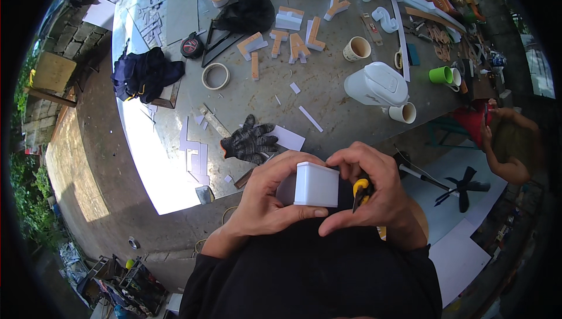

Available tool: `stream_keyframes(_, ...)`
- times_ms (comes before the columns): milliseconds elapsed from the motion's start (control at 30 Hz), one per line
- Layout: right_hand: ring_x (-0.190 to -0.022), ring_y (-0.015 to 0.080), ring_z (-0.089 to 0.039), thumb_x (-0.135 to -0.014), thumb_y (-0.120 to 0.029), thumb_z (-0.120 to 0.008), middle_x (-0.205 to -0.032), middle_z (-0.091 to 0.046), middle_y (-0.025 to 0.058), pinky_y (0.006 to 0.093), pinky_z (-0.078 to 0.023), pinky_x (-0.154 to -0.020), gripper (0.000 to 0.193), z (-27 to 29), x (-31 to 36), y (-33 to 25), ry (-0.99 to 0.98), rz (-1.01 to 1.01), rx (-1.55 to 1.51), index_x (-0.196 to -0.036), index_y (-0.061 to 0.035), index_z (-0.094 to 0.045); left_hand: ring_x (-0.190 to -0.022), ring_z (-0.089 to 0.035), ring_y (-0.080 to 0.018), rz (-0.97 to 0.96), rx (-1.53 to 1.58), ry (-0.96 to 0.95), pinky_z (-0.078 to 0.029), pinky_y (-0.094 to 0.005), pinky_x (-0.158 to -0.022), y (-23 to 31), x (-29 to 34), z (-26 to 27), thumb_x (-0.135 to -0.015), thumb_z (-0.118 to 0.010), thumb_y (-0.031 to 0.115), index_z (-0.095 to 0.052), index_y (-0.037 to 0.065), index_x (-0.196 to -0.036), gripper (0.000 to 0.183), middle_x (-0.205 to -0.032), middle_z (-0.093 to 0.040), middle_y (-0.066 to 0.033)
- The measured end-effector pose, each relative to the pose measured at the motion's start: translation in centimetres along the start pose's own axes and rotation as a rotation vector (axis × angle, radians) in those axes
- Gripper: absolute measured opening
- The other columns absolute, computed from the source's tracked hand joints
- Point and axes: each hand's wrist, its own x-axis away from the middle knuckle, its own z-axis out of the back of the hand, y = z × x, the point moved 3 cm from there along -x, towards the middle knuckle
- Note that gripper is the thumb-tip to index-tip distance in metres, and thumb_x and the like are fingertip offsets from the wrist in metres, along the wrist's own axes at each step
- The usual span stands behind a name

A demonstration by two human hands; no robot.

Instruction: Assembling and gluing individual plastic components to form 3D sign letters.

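In front of my body, my left hand (281, 193) is closed around a small white box-shaped piece (317, 185). Its thumb presses along the near edge and its fingers wrap the far side. My right hand (377, 187) curls a yellow-and-black hand tool (362, 191) in its palm; the tool's exact kind is partly hidden by the fingers. The right fingertips reach the piece's upper right corner. Just beyond my left hand, a dark grey work glove (250, 140) lies on the metal table (246, 102), partly over a white sheet (288, 138).
Several white-sided letters with tan faces (298, 49) lie across the table. A white lidded pitcher (377, 86), paper cups (357, 49), a tape roll (216, 76) and a tape measure (191, 46) stand around. At right, another person's arm (508, 164) shows near a black fan (463, 189).
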Motion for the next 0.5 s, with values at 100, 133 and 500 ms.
stream_keyframes(100, -0.076, 0.0162, -0.061, -0.055, -0.037, -0.095, -0.093, -0.061, 0.0087, 0.0289, -0.050, -0.063, 0.070, 0.0, -0.1, 0.0, -0.013, -0.044, 0.059, -0.107, -0.0020, -0.064, -0.099, -0.064, -0.0226, -0.022, -0.094, 0.048, -0.049, -0.0327, -0.085, 0.3, -0.3, 0.2, -0.069, -0.087, 0.021, -0.063, 0.002, -0.114, 0.054, -0.109, -0.066, -0.0100)
stream_keyframes(133, -0.071, 0.0126, -0.055, -0.053, -0.037, -0.096, -0.094, -0.062, 0.0084, 0.0259, -0.045, -0.060, 0.072, 0.1, -0.2, -0.1, 0.015, 0.043, 0.074, -0.108, -0.0016, -0.064, -0.099, -0.064, -0.0226, -0.025, -0.098, 0.052, -0.049, -0.0327, -0.085, 0.3, -0.2, 0.1, -0.069, -0.087, 0.021, -0.063, 0.002, -0.114, 0.054, -0.109, -0.066, -0.0100)
stream_keyframes(500, -0.089, 0.0211, -0.064, -0.061, -0.010, -0.086, -0.111, -0.064, 0.0121, 0.0292, -0.052, -0.066, 0.060, 0.5, 0.0, 0.5, -0.026, 0.044, 0.042, -0.116, -0.0041, -0.062, -0.102, -0.064, -0.0254, -0.055, -0.132, 0.068, -0.048, -0.0343, -0.089, 1.1, -0.7, 0.2, -0.071, -0.087, 0.024, -0.063, 0.004, -0.115, 0.054, -0.112, -0.066, -0.0104)
